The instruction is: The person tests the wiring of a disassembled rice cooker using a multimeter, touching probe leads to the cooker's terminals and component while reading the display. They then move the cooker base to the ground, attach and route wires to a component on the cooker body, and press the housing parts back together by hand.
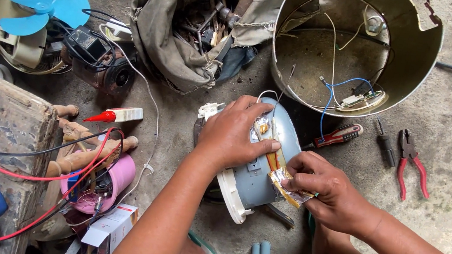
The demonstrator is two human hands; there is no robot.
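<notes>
Hands (269, 156) on blue housing (266, 174)

Pale-blue housing (258, 173) – tilted, foil-wrapped part (288, 187)
</notes>
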